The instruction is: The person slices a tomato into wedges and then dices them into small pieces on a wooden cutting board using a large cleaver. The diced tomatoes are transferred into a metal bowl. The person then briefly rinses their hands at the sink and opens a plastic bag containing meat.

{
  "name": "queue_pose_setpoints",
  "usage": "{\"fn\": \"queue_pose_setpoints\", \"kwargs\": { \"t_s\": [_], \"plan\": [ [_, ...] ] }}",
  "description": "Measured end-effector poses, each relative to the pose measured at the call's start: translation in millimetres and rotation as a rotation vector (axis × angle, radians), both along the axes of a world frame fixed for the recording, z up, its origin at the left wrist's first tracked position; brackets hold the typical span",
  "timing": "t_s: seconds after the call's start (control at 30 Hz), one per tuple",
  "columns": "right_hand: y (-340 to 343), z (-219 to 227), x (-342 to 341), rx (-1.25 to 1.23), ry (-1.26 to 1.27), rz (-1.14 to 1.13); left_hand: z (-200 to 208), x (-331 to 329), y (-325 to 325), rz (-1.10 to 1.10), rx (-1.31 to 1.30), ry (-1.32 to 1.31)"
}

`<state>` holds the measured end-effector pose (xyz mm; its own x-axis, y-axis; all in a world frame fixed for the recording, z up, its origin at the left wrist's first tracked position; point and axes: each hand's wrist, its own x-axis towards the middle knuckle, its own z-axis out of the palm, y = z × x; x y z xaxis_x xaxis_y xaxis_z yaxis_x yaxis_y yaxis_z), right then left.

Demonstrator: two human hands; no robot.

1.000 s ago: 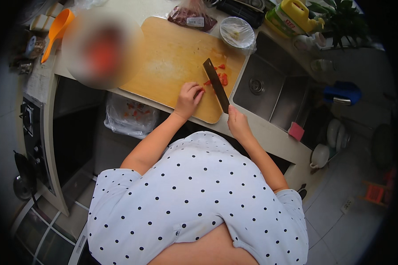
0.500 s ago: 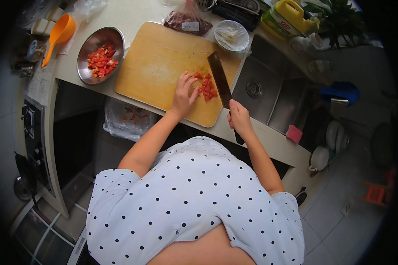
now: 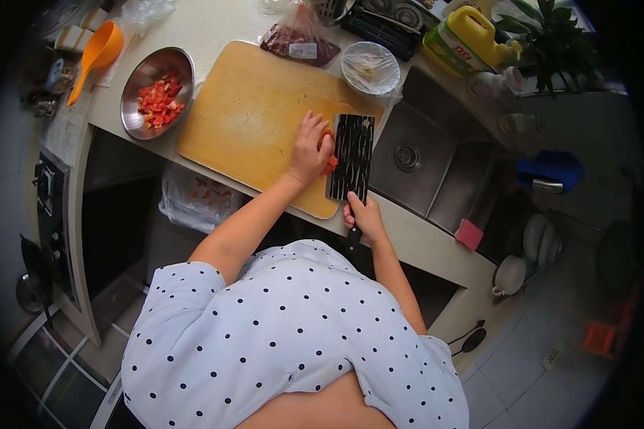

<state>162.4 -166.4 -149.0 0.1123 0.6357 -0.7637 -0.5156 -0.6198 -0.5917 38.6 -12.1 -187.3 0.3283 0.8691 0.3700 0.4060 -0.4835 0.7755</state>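
Note:
My right hand (image 3: 365, 217) grips the black handle of a cleaver (image 3: 352, 154). Its broad dark patterned blade, with a small hole at the far corner, lies turned face up over the right edge of the wooden cutting board (image 3: 240, 121). Close by the blade's left side, my left hand (image 3: 310, 151) cups red chopped tomato (image 3: 330, 164), fingers extended and curved. Part of the tomato is hidden behind that hand and the blade. More chopped tomato (image 3: 159, 101) fills the bottom of a steel bowl (image 3: 182, 68) to the left of the board.
Behind the board lie a bag of dark red meat (image 3: 300, 44) and a plastic-covered bowl (image 3: 371, 70). A steel sink (image 3: 397, 189) adjoins the right side, with a pink sponge (image 3: 469, 234) at its near edge. An orange ladle (image 3: 101, 46) rests far left. A lined bin (image 3: 200, 204) sits below the counter.
The cleaver has turned from edge-on to broad face up and moved against the chopped tomato. My left hand has shifted right, onto the pieces.

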Motion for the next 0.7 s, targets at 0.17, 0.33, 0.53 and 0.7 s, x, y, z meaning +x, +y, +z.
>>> {"fn": "queue_pose_setpoints", "kwargs": {
  "t_s": [0.17,0.33,0.53,0.7],
  "plan": [
    [22.6,1.9,-39.8,0.024,-0.069,0.095,4.5,9.0,-2.0,0.069,-0.038,-0.093],
    [25.8,-2.1,-46.3,0.064,0.185,0.045,10.9,4.7,-1.6,0.102,-0.107,-0.156],
    [55.0,37.7,-66.3,0.147,0.325,0.172,81.5,-33.7,16.1,0.151,0.05,0.017],
    [137.6,94.1,-126.1,0.181,0.388,0.338,136.1,-115.5,75.8,0.249,0.267,0.297]
  ]
}}
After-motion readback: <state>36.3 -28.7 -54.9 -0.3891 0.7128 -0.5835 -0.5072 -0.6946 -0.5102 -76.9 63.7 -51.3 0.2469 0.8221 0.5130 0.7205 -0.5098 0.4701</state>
